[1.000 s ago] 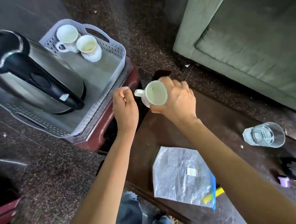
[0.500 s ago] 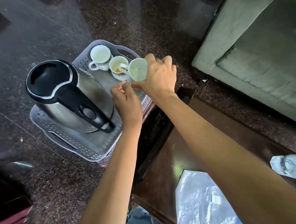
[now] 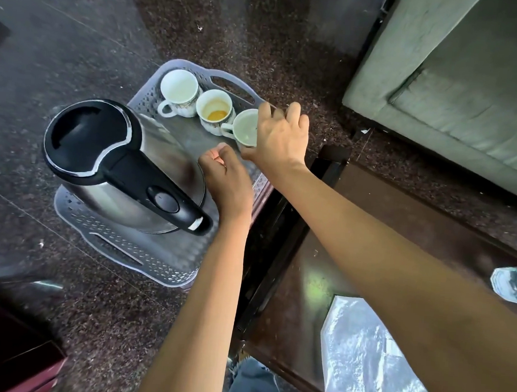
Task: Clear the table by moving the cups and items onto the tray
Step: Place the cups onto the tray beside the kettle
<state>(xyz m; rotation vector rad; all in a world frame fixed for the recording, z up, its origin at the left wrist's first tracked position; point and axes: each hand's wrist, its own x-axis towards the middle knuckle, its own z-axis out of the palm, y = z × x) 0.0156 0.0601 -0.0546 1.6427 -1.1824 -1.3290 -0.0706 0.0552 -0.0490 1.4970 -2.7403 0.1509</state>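
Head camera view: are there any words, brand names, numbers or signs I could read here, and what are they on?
No text in this view can be read.
kettle: a small white mark at the end of its handle, too blurred to read.
plastic bag: a yellow and blue patch near its corner, too blurred to read.
left cup: a faint pattern on its side, no letters visible.

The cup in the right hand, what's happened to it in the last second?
The right hand carried the cup from above the table to the tray, beside the two other cups, grip unchanged. Kettle and those cups stayed put; left hand stayed curled.
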